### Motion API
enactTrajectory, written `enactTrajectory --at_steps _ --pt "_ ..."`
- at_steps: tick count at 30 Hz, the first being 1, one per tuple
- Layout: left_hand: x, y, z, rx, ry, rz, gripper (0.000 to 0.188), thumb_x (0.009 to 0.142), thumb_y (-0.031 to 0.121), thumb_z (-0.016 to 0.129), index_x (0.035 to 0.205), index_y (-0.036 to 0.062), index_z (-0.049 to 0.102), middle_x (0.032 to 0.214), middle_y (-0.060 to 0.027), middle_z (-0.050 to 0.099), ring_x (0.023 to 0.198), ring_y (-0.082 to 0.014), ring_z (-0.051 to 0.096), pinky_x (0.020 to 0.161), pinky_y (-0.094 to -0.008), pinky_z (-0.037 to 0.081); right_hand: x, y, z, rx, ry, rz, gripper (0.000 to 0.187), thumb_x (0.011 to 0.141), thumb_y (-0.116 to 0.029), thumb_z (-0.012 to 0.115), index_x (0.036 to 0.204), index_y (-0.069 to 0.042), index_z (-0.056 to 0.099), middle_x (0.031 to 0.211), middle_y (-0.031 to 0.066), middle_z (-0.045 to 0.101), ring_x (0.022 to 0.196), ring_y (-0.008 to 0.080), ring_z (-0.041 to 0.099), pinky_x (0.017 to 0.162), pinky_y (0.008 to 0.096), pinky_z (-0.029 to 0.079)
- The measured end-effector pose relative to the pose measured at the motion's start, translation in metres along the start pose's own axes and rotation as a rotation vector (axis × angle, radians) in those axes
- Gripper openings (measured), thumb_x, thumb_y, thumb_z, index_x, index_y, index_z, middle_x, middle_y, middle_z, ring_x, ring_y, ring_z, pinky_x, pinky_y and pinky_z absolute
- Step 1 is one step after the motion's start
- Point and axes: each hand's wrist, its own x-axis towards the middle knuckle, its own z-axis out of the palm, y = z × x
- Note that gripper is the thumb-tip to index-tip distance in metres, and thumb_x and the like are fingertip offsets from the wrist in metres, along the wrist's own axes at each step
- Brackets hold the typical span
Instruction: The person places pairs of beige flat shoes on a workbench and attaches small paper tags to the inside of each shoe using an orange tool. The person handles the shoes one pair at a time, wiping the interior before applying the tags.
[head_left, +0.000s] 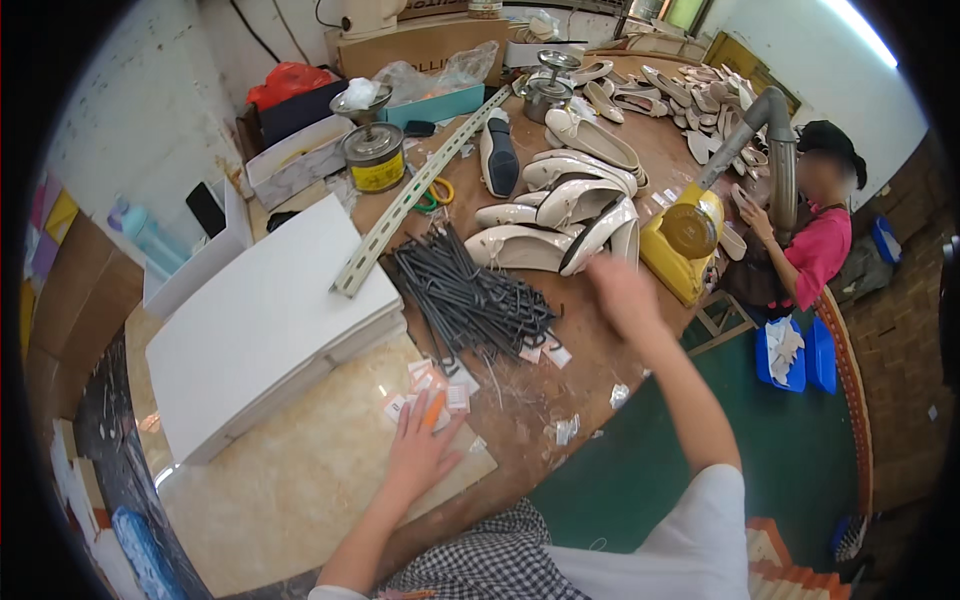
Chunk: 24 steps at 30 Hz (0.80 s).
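My left hand (420, 455) lies with its fingers spread on a few small pink-and-white labels (458, 396) at the edge of the marbled board. Something orange (433, 410) shows along one finger; I cannot make out whether it is worn or lies there. My right hand (622, 295) reaches to the front of a pile of pale glossy flat shoes (515, 247), close to a shoe with a dark sole (600, 232). Motion smears its fingers, so any grip is unclear. Between the hands lies a heap of thin black hooked sticks (475, 295).
A stack of white boards (270, 320) stands left, with a perforated metal strip (420, 190) across its corner. Behind are green-and-orange scissors (438, 193) and a metal pot (374, 157). A yellow machine (683, 240) stands right, beside a co-worker in pink (825, 255) handling a shoe.
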Motion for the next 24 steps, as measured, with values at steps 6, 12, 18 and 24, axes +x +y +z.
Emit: enactTrajectory --at_steps 6,12,18,24 --pt "0.020 -0.015 -0.038 -0.098 0.071 -0.026 0.057 0.079 0.029 0.070 0.132 0.0170 0.054 0.145 -0.0171 0.037 0.138 -0.0389 0.026 0.112 -0.0537 0.025 0.067 0.109 0.026 -0.531 0.180 -0.333 0.028 0.081 -0.006 0.053 0.108 -0.011 0.061 0.107 0.0042 0.065 0.121 0.0241 0.051 0.108 0.0396 0.034" --pt "-0.003 -0.013 -0.050 -0.188 0.205 -0.043 0.054 0.073 0.019 0.073 0.125 0.0167 0.060 0.137 -0.0178 0.046 0.133 -0.0399 0.035 0.109 -0.0497 0.032 0.099 0.107 -0.002 -0.483 -0.164 -0.351 0.016 0.079 -0.009 0.056 0.095 -0.012 0.057 0.092 0.0034 0.063 0.094 0.0205 0.061 0.092 0.0360 0.045" --pt "0.015 0.026 -0.045 -0.641 0.199 0.029 0.066 0.076 0.020 0.075 0.136 0.0069 0.048 0.141 -0.0182 0.041 0.132 -0.0360 0.037 0.109 -0.0434 0.033 0.083 0.017 -0.082 0.016 0.434 -0.043 0.039 0.077 0.001 0.054 0.115 -0.009 0.056 0.103 0.0142 0.062 0.092 0.0343 0.062 0.075 0.0405 0.049" --pt "0.044 0.052 -0.070 -1.063 0.563 0.000 0.084 0.073 0.014 0.080 0.142 0.0014 0.033 0.141 -0.0154 0.042 0.130 -0.0265 0.042 0.107 -0.0380 0.037 0.028 -0.154 -0.077 0.353 0.017 -0.694 0.048 0.068 -0.009 0.071 0.115 -0.009 0.062 0.109 0.0067 0.065 0.102 0.0251 0.062 0.086 0.0353 0.052"
